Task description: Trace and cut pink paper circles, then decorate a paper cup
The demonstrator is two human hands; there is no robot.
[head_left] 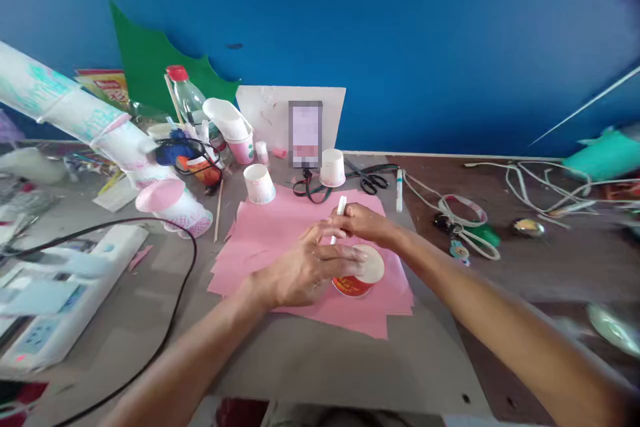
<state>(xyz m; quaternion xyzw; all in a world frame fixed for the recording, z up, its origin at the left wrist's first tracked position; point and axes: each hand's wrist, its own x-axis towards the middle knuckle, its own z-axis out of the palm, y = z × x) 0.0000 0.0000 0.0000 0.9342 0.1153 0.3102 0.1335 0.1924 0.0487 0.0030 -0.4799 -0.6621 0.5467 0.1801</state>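
Note:
A white marker (341,205) stands nearly upright between my two hands. My right hand (361,221) is closed, its fingers curled against the marker's right side. Across the marker's lower part, the thumb and forefinger of my left hand (307,270) close in on it. The other fingers of that hand stretch over a red paper tub (354,288), which stands with its pale round face up. Whether those fingertips touch the tub I cannot tell. Under the tub lie sheets of pink paper (295,220). My left fingers partly hide the tub and marker.
Behind the paper stand white paper cups (260,185), a phone (306,133) and black scissors (373,181). Another marker (399,191) lies right. A stack of painted cups (113,123) leans at left, above a power strip (75,300) and black cable (183,300). White cords (525,173) lie right.

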